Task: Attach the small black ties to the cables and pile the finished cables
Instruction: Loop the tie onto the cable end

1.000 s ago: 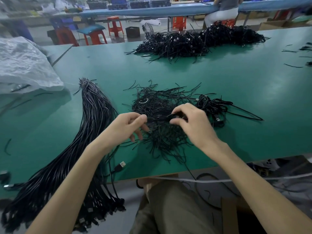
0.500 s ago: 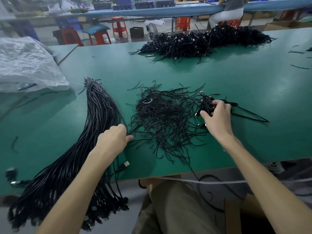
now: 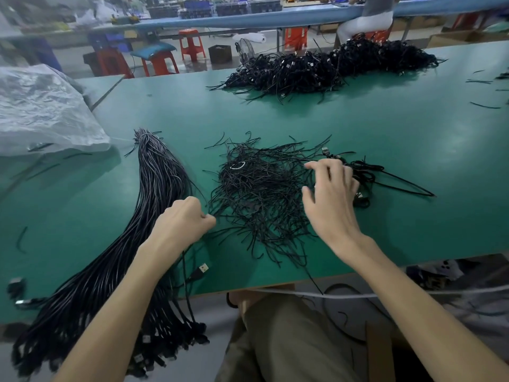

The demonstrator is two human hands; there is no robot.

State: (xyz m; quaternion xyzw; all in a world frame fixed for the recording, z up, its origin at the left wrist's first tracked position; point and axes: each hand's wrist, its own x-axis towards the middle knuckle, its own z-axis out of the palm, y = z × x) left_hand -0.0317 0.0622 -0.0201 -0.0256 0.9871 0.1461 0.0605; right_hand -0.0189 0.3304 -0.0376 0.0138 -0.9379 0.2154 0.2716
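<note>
Ties (image 3: pixel 259 194), frame centre on green worktop (image 3: pixel 385 128): light, limp, tangle-prone; pinch singly at one end. Uncoiled cables (image 3: pixel 154 194), left: heavy, floppy. Left hand (image 3: pixel 181 219) fingers curled at a cable; whether gripping, cannot tell. Right hand (image 3: pixel 330 194) fingers spread, empty.

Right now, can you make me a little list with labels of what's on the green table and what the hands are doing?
table: green worktop
near left: long bundle of straight black cables
middle: loose heap of small black ties
near right: coiled cable beside the ties
far side: big pile of coiled cables
far left: clear plastic bag
left hand: closed grip at the cable bundle's edge
right hand: fingers spread, above the ties
</note>
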